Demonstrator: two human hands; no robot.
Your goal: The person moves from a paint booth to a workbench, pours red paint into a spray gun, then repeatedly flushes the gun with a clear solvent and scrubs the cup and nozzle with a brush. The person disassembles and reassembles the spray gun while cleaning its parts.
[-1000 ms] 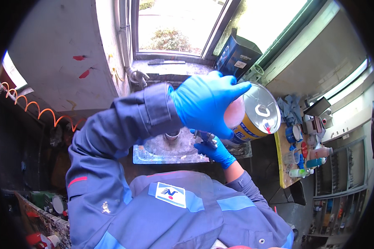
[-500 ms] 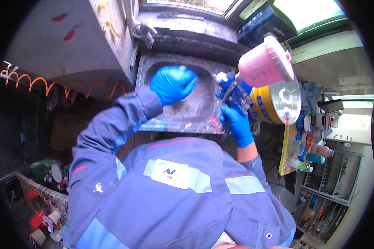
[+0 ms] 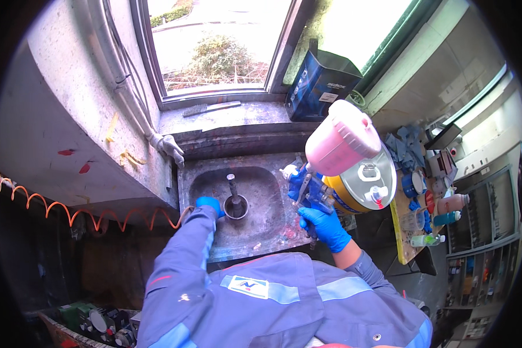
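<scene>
My right hand (image 3: 327, 228) is wrapped round the handle of the spray gun (image 3: 314, 190), right of the frame's centre. It's blue and metal, its lidded pink cup (image 3: 337, 144) tilting toward the upper right. I'd judge it rigid, top-heavy, and best held by that handle. My left hand (image 3: 210, 205), left of centre, is too hidden to tell.

I see the left hand (image 3: 210, 205) only in part past its sleeve (image 3: 185, 249); its grip is unverifiable. The right hand (image 3: 329, 229) covers the spray gun's (image 3: 313, 192) handle. The pink cup (image 3: 337, 144) obscures some of the yellow can (image 3: 372, 181). The lower edge crops the bin (image 3: 65, 330). Rack items (image 3: 464, 284) are too small to identify.
</scene>
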